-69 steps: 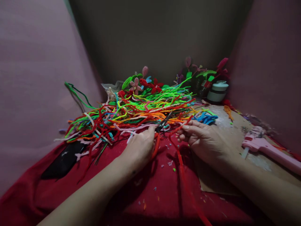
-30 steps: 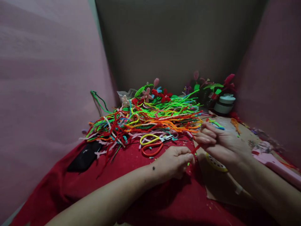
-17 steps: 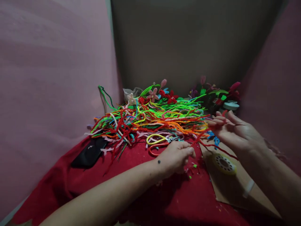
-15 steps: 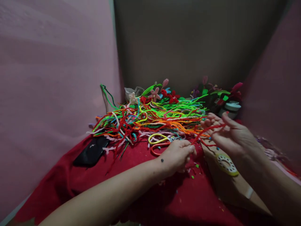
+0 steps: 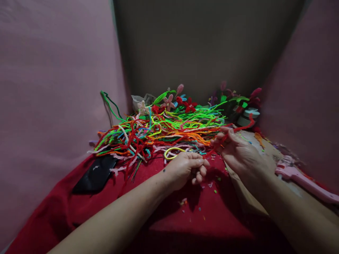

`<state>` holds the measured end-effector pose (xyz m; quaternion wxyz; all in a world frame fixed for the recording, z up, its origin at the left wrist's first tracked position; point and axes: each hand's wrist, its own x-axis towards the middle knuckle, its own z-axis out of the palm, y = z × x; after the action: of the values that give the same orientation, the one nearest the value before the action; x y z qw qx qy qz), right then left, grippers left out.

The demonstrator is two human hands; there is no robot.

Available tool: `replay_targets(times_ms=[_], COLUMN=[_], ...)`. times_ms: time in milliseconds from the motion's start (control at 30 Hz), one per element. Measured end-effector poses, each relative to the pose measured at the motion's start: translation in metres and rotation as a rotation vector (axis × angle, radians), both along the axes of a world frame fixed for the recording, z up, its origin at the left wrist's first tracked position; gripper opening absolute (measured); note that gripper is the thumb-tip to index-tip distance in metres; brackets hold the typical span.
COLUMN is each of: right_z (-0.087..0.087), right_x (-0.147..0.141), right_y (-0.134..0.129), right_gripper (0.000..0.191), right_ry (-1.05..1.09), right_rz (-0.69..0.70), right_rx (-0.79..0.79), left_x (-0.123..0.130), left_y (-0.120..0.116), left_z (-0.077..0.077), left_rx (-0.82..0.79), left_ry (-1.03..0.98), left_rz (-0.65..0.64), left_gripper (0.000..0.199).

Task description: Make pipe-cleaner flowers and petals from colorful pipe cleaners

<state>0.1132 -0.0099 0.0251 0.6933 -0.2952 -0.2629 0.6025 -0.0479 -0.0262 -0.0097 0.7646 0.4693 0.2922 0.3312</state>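
A fuzzy red pipe cleaner [image 5: 245,127] runs between my hands, with one end rising past my right fingers. My left hand [image 5: 188,168] pinches its near end between thumb and forefinger, the other fingers curled. Around the middle of the strand, the fingers of my right hand [image 5: 237,150] are closed. Just behind my left hand lie scissors [image 5: 169,151]; one yellow handle loop shows and the rest is mostly hidden. Beyond both hands spreads a tangled heap of coloured pipe cleaners [image 5: 159,128].
A black phone [image 5: 94,176] rests on the red cloth [image 5: 169,218] at left. To the right are a cardboard piece [image 5: 247,192], a pink glue gun [image 5: 299,176] and a lidded jar [image 5: 249,118]. Pipe-cleaner flowers [image 5: 167,103] stand at the back, against the dark wall.
My right hand has closed from a looser, spread pose, and the red strand now sticks up beyond it. The view has shifted right, bringing the glue gun into sight.
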Motion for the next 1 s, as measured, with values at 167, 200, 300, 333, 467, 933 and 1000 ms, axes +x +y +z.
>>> replay_targets(times_ms=[167, 200, 300, 333, 467, 933, 1000], right_z=[-0.023, -0.027, -0.037, -0.038, -0.034, -0.029, -0.031], right_x=[0.0, 0.0, 0.002, 0.003, 0.009, 0.014, 0.012], right_y=[-0.017, -0.018, -0.018, -0.017, -0.017, -0.019, -0.02], right_gripper=[0.015, 0.014, 0.012, 0.012, 0.015, 0.023, 0.023], right_ry=[-0.296, -0.33, -0.4, -0.419, -0.392, -0.613, -0.613], right_rz=[0.266, 0.294, 0.337, 0.344, 0.328, 0.211, 0.232], right_rx=[-0.014, -0.01, 0.033, 0.044, 0.034, 0.0, -0.017], left_x=[0.001, 0.001, 0.002, 0.003, 0.007, 0.009, 0.011], left_y=[-0.003, -0.004, -0.005, -0.005, -0.003, -0.002, -0.002], left_z=[0.008, 0.009, 0.011, 0.011, 0.012, 0.014, 0.01], left_rx=[0.076, 0.092, 0.126, 0.131, 0.093, 0.609, 0.727], left_ry=[0.011, 0.038, 0.108, 0.116, 0.046, 0.39, 0.423], left_rz=[0.002, 0.013, 0.035, 0.025, -0.112, 0.239, 0.293], left_gripper=[0.017, 0.018, 0.018, 0.017, 0.013, 0.014, 0.01])
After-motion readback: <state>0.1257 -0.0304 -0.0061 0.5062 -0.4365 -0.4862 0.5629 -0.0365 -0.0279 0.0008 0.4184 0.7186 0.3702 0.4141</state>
